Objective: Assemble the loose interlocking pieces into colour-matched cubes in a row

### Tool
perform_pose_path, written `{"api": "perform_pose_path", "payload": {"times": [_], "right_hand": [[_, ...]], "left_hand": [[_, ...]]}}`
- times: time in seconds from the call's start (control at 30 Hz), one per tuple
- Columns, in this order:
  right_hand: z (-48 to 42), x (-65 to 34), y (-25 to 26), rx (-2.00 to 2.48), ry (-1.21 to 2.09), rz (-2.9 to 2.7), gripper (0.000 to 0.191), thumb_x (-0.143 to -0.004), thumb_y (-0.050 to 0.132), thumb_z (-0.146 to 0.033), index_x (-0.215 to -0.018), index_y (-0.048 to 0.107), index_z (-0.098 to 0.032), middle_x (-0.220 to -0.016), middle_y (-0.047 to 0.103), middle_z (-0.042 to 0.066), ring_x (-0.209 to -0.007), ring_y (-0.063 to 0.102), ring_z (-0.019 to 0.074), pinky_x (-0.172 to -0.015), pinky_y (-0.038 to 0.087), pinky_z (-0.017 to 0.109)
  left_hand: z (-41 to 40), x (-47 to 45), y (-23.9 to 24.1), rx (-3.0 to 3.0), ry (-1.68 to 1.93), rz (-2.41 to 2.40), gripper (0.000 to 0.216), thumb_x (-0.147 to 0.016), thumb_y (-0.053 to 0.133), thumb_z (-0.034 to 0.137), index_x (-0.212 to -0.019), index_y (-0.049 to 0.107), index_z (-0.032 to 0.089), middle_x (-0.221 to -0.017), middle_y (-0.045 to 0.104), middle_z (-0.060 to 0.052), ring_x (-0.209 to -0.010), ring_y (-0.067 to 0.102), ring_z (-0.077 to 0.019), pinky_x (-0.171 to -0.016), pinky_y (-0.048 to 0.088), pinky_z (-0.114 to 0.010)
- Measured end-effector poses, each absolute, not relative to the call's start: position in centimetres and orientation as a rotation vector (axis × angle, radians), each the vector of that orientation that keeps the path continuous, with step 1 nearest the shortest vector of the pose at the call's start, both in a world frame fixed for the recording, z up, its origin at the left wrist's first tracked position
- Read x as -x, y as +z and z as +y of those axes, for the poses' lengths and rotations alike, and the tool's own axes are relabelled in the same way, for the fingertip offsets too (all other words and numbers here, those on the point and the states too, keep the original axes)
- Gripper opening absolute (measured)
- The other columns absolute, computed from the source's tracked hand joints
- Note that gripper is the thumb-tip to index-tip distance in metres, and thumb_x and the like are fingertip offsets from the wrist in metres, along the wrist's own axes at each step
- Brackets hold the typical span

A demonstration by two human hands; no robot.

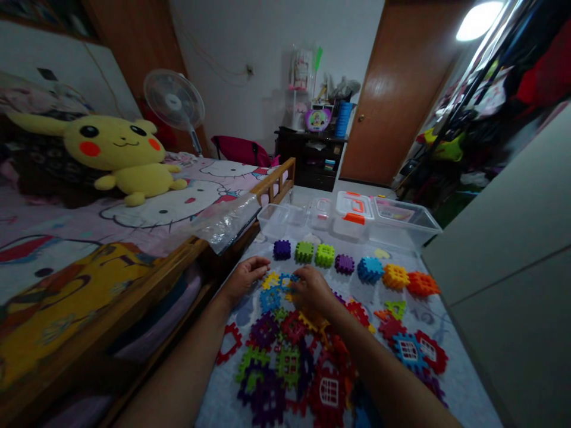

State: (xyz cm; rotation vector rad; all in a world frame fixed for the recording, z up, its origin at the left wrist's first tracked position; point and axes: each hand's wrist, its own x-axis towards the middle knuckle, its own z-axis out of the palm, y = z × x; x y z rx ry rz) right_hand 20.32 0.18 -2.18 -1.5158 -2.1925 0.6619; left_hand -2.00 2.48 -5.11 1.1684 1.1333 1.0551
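Observation:
My left hand (244, 275) and my right hand (312, 288) meet over a heap of flat, toothed plastic tiles (289, 356) on a pale mat (455, 380). The left fingers curl around a yellow tile (270, 279). The right fingers pinch a blue tile (285, 279) that touches the yellow one. Just beyond the hands stands a row of assembled cubes: purple (282, 249), two green (314, 254), violet (344, 263), blue (370, 268), orange (395, 276) and red-orange (422, 283).
Clear plastic bins (404, 229) and a lid with an orange handle (354, 209) sit behind the cubes. A wooden bed frame (187, 261) with a yellow plush toy (120, 157) runs along the left. A grey cabinet (508, 267) stands on the right. A fan and door are at the back.

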Motion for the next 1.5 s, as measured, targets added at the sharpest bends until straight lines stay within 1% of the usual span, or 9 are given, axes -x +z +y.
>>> {"api": "perform_pose_path", "payload": {"times": [0.27,0.37,0.6,0.77,0.93,1.2,1.37,1.43,1.5], "right_hand": [[-1.7,-26.2,-0.2,1.412,0.483,-2.091,0.020,-0.089,0.055,-0.016,-0.098,0.073,-0.019,-0.088,0.061,0.006,-0.083,0.057,0.0178,-0.076,0.045,0.029],[-3.6,-27.6,-0.3,1.469,0.364,-2.270,0.023,-0.089,0.051,-0.016,-0.090,0.073,-0.019,-0.086,0.059,0.007,-0.083,0.054,0.0190,-0.075,0.044,0.030],[-5.5,-28.5,0.5,1.402,0.475,-2.450,0.033,-0.073,0.054,-0.009,-0.100,0.069,-0.019,-0.099,0.061,0.007,-0.094,0.053,0.0204,-0.087,0.042,0.033],[-3.8,-25.5,1.2,1.324,0.495,-2.426,0.031,-0.079,0.054,-0.013,-0.107,0.067,-0.016,-0.102,0.064,0.009,-0.096,0.055,0.0209,-0.088,0.042,0.033],[-2.5,-19.7,0.5,1.039,0.446,-2.707,0.019,-0.085,0.055,-0.019,-0.100,0.066,-0.020,-0.105,0.067,0.006,-0.096,0.055,0.0205,-0.091,0.039,0.035],[-2.0,-16.4,0.0,1.107,0.274,-2.829,0.020,-0.085,0.051,-0.015,-0.098,0.067,-0.018,-0.104,0.067,0.010,-0.096,0.054,0.0244,-0.083,0.041,0.037],[-2.0,-17.0,-0.2,1.145,0.419,-2.691,0.020,-0.088,0.049,-0.015,-0.091,0.068,-0.018,-0.096,0.068,0.010,-0.092,0.057,0.0217,-0.085,0.041,0.034],[-1.7,-18.4,0.0,1.246,0.554,-2.470,0.022,-0.087,0.050,-0.014,-0.101,0.066,-0.018,-0.095,0.068,0.008,-0.089,0.058,0.0190,-0.083,0.042,0.031],[-1.5,-20.6,0.3,1.387,0.682,-2.173,0.033,-0.085,0.053,-0.015,-0.117,0.058,-0.019,-0.092,0.067,0.004,-0.082,0.059,0.0165,-0.075,0.044,0.028]], "left_hand": [[2.4,1.8,-4.9,-1.180,1.040,1.167,0.030,-0.067,0.074,0.033,-0.092,0.069,0.018,-0.082,0.066,-0.001,-0.072,0.058,-0.0140,-0.069,0.044,-0.025],[2.4,1.8,-4.8,-1.179,1.046,1.167,0.028,-0.067,0.075,0.032,-0.091,0.070,0.018,-0.081,0.066,-0.002,-0.071,0.059,-0.0139,-0.069,0.044,-0.025],[2.5,1.9,-4.9,-1.144,1.064,1.155,0.032,-0.064,0.078,0.033,-0.091,0.070,0.018,-0.082,0.067,-0.003,-0.073,0.060,-0.0149,-0.069,0.046,-0.025],[2.7,2.0,-5.4,-1.096,1.094,1.119,0.032,-0.066,0.078,0.035,-0.092,0.069,0.017,-0.084,0.067,-0.002,-0.069,0.058,-0.0116,-0.067,0.045,-0.023],[2.6,1.9,-5.5,-1.071,1.121,1.106,0.034,-0.065,0.078,0.034,-0.092,0.068,0.017,-0.082,0.067,-0.002,-0.068,0.058,-0.0117,-0.067,0.045,-0.024],[2.5,1.8,-5.2,-1.076,1.106,1.107,0.031,-0.067,0.076,0.034,-0.091,0.068,0.017,-0.082,0.068,-0.002,-0.072,0.061,-0.0130,-0.069,0.045,-0.024],[2.5,1.8,-5.2,-1.096,1.104,1.137,0.031,-0.064,0.077,0.032,-0.089,0.069,0.017,-0.081,0.068,-0.002,-0.073,0.061,-0.0142,-0.068,0.046,-0.024],[2.4,1.7,-5.1,-1.094,1.103,1.147,0.030,-0.064,0.077,0.032,-0.088,0.069,0.017,-0.079,0.068,-0.002,-0.071,0.061,-0.0139,-0.067,0.045,-0.024],[2.4,1.6,-4.9,-1.098,1.095,1.163,0.029,-0.064,0.076,0.032,-0.089,0.069,0.017,-0.078,0.067,-0.001,-0.068,0.059,-0.0129,-0.065,0.044,-0.023]]}}
